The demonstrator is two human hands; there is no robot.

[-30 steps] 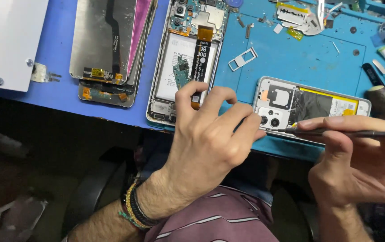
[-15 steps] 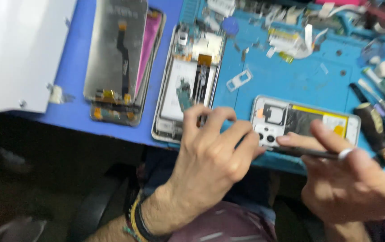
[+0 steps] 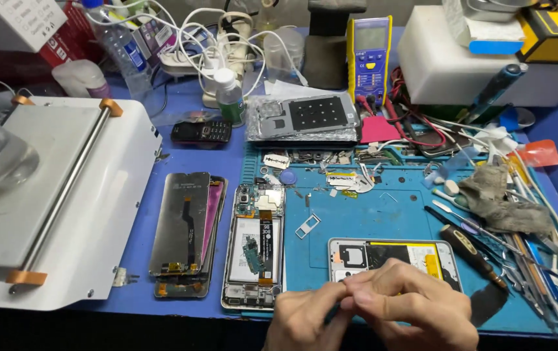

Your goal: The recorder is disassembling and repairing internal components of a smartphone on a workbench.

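Note:
My left hand (image 3: 305,318) and my right hand (image 3: 415,305) meet at the near edge of the blue work mat (image 3: 383,208), fingertips touching, fingers curled. A dark sliver of a thin tool (image 3: 330,316) shows between them; which fingers grip it is hidden. Just behind the hands lies an opened phone (image 3: 396,253) with a yellow-edged battery, its near edge covered by my right hand. To the left lies a second opened phone (image 3: 256,247) with a bare board and flex cable.
Stacked screen panels (image 3: 181,231) lie left of the mat, beside a white heating machine (image 3: 64,195). A SIM tray (image 3: 307,225), a dark-handled screwdriver (image 3: 471,250), a grey cloth (image 3: 493,198) and several tools crowd the right. A yellow multimeter (image 3: 369,55) stands at the back.
The view has tilted up, showing the whole bench. My hands have drawn back off the opened phone and come together at the mat's near edge.

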